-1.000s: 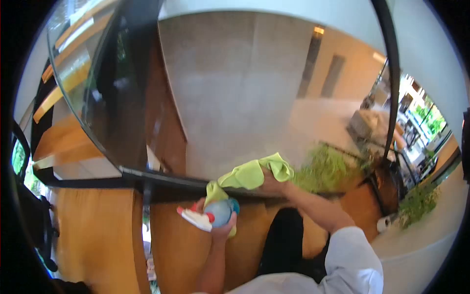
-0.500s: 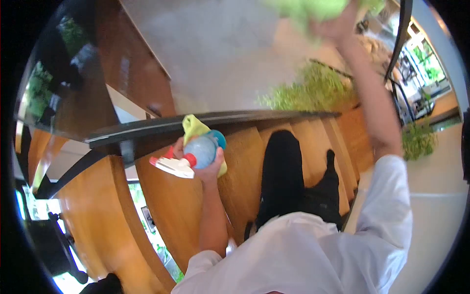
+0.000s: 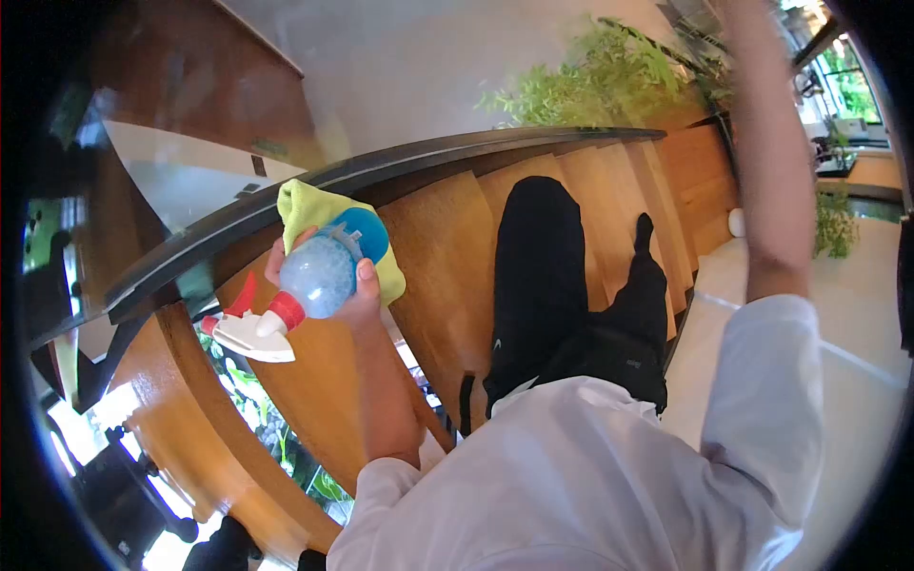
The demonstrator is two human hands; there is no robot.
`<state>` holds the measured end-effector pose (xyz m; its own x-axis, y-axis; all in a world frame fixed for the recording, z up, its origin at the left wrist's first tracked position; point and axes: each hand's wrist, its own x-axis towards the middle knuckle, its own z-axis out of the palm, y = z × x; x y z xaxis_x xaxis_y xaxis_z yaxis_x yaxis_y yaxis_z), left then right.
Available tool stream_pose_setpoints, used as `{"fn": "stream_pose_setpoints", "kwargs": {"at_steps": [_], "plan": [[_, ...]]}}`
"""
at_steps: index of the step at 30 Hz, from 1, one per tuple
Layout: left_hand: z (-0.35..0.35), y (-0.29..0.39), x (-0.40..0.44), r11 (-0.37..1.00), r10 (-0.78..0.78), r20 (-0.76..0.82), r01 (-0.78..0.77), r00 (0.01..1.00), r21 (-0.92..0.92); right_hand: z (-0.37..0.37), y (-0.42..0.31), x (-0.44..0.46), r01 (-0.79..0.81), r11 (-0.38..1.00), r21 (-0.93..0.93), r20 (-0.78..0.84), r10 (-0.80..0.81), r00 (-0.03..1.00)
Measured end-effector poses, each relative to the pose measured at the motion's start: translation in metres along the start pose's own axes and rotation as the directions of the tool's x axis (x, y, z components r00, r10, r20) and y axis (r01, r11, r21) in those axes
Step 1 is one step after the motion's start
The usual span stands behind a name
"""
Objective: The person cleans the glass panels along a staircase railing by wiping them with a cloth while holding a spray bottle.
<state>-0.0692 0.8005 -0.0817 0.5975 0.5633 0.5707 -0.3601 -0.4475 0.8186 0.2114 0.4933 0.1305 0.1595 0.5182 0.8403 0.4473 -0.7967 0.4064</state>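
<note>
Spray bottle (image 3: 324, 276) sits in the left hand (image 3: 357, 303), left of centre in view, over the wooden steps (image 3: 438, 262). Steps are the largest item, fanning across the middle; lower left ones cut off by the dark lens border. White shirt (image 3: 571, 476) fills the bottom, hem bunched at the waist. Black trousers (image 3: 543, 276) next: one small pale mark on each leg, both too small to read. Dark curved edge strip (image 3: 428, 152) runs along the far side of the steps. Right forearm (image 3: 776, 171) goes up past the top edge; right hand is out of frame, so can't tell if it is wide, narrow or holding something. Leafy green plant (image 3: 600, 86) beyond the strip, partly blurred.

Yellow-green cloth (image 3: 309, 205) is held with the bottle, bunched behind it, partly hidden by it; one corner sticks out toward the strip, another part shows beside the bottle base. Bottle body is clear with bluish contents, teal at the base (image 3: 367, 233); pale marking near the base, no legible text. Left hand is closed around bottle and cloth, thumb against the body, fingertips showing on the opposite side, rest of fingers hidden. White spray head (image 3: 252, 336) points lower left, clear of the hand. Red collar (image 3: 287, 309) and red trigger (image 3: 243, 295) are smallest.
</note>
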Motion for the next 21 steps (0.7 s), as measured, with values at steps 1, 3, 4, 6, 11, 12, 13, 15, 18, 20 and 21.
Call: {"fn": "stream_pose_setpoints", "kwargs": {"at_steps": [1,3,4,6,11,12,13,15,18,20,21], "plan": [[0.0,-0.001,-0.001,1.0,0.005,0.008,-0.005,1.0,0.013,0.01,-0.023,-0.036,-0.013,0.999,0.046,0.103,0.008,0.995],[0.0,-0.004,-0.002,0.999,0.015,0.025,-0.015,1.0,0.038,0.028,-0.074,-0.115,-0.065,0.984,0.167,0.333,0.006,0.943],[0.0,-0.004,-0.003,0.999,0.014,0.004,-0.015,1.0,0.028,0.037,-0.101,-0.154,-0.093,0.968,0.233,0.449,-0.022,0.893],[0.0,-0.003,-0.001,0.999,0.037,-0.018,-0.036,0.999,0.026,0.054,-0.152,-0.227,-0.161,0.918,0.361,0.643,-0.12,0.756],[0.005,0.01,-0.015,0.999,0.021,0.095,-0.025,0.995,0.045,0.089,-0.196,-0.332,-0.306,0.702,0.643,0.615,-0.236,0.752],[0.014,0.017,-0.022,0.999,0.004,0.089,-0.008,0.996,0.042,0.087,-0.183,-0.323,-0.271,0.717,0.642,0.614,-0.269,0.742],[0.024,0.024,-0.029,0.999,-0.012,0.083,0.009,0.996,0.038,0.077,-0.175,-0.315,-0.239,0.73,0.641,0.618,-0.305,0.724],[0.03,0.04,-0.039,0.999,-0.037,0.15,0.04,0.988,-0.013,0.069,-0.142,-0.284,-0.32,0.697,0.642,0.677,-0.318,0.664],[0.028,0.048,-0.052,0.998,-0.024,0.192,0.034,0.981,-0.051,0.039,-0.077,-0.209,-0.341,0.827,0.447,0.732,-0.12,0.67],[0.027,0.059,-0.056,0.996,-0.047,0.201,0.061,0.978,-0.065,0.001,-0.02,-0.123,-0.184,0.976,0.118,0.662,0.06,0.747],[0.028,0.064,-0.057,0.994,-0.065,0.199,0.08,0.978,-0.072,0.007,0.02,-0.088,-0.264,0.944,0.199,0.46,0.148,0.875]]}}
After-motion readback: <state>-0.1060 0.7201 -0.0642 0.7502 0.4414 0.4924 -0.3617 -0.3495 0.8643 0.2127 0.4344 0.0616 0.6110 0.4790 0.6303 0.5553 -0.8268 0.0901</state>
